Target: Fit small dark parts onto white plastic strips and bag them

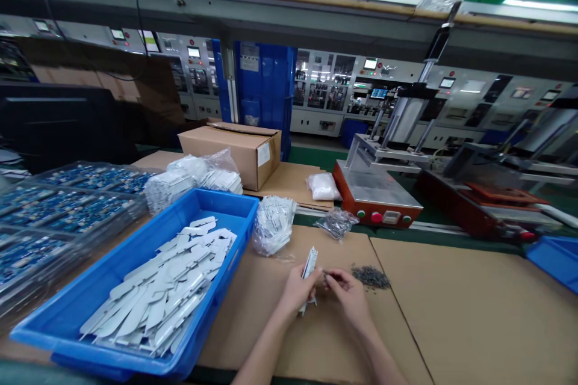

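Observation:
My left hand is wrapped round a long white plastic part, which stands nearly upright above the cardboard. Close beside it, my right hand has thumb and forefinger pinched together near the part's edge. Whatever sits in that pinch is too small to make out. To the right of my right hand lies a loose pile of small dark grey pieces. On my left, a blue bin holds many similar white plastic parts, heaped at various angles.
Behind my hands are a clear bag of white parts and a bag of dark pieces. A cardboard box and a red-based press stand farther back. Trays of blue circuit boards lie far left; another blue bin is at right.

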The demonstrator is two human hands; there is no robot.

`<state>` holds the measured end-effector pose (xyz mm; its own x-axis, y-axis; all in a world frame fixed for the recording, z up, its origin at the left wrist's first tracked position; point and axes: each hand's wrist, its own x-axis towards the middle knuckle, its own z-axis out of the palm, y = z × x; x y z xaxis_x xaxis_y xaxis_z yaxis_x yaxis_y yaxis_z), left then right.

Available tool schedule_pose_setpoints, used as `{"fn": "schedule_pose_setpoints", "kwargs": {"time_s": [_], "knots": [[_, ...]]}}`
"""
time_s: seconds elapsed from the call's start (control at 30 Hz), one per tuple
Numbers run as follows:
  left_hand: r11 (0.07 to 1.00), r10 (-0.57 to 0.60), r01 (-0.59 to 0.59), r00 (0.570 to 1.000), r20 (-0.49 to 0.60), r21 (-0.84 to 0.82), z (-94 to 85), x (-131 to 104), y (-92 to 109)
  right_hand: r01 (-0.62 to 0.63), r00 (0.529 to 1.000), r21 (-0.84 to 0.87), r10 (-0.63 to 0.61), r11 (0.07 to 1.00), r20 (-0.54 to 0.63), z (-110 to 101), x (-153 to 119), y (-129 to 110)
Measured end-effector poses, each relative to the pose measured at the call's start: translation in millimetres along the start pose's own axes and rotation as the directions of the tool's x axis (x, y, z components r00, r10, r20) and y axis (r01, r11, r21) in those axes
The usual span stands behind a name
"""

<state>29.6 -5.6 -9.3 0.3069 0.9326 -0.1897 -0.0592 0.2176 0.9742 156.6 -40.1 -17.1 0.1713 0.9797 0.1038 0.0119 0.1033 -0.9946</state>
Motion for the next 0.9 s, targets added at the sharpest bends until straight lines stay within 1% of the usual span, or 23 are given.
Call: {"fn": "schedule_pose_setpoints", "kwargs": {"time_s": [0.13,0.33,0.53,0.6,0.67,0.77,0.83,0.9], "knots": [[0.998,-0.039,0.041,0.998,0.04,-0.046,0.2,-2.7,0.2,0.042,0.998,0.015,-0.041,0.999,-0.044,0.1,-0.5,-1.8],[0.99,-0.069,0.084,0.99,0.126,-0.116,0.3,-7.7,4.3,0.066,0.998,0.048,-0.067,0.997,0.02,-0.3,-0.1,-3.1],[0.988,-0.091,0.115,0.974,0.207,-0.106,-1.6,-8.3,4.7,0.121,0.993,0.031,-0.121,0.992,-0.007,-1.4,0.0,-1.1],[0.986,-0.079,0.105,0.977,0.2,-0.126,-1.2,-8.2,4.3,0.125,0.992,0.028,-0.125,0.992,0.002,-2.1,-0.1,-1.5],[0.986,-0.053,0.079,0.983,0.175,-0.146,-0.5,-7.5,4.1,0.103,0.995,0.021,-0.103,0.994,0.002,-2.5,-0.5,-1.9],[0.988,-0.009,0.023,0.996,0.09,-0.152,-0.1,-5.5,3.4,0.065,0.997,0.014,-0.065,0.998,-0.04,-2.0,-1.6,-1.7],[0.991,0.016,-0.01,0.999,0.039,-0.136,-0.7,-4.5,2.2,0.068,0.995,-0.001,-0.068,0.998,-0.076,-1.2,-2.1,-1.1],[0.995,0.029,-0.026,0.999,0.038,-0.092,-1.2,-4.6,0.6,0.083,0.99,-0.032,-0.086,0.996,-0.11,-0.2,-2.1,-0.3]]}}
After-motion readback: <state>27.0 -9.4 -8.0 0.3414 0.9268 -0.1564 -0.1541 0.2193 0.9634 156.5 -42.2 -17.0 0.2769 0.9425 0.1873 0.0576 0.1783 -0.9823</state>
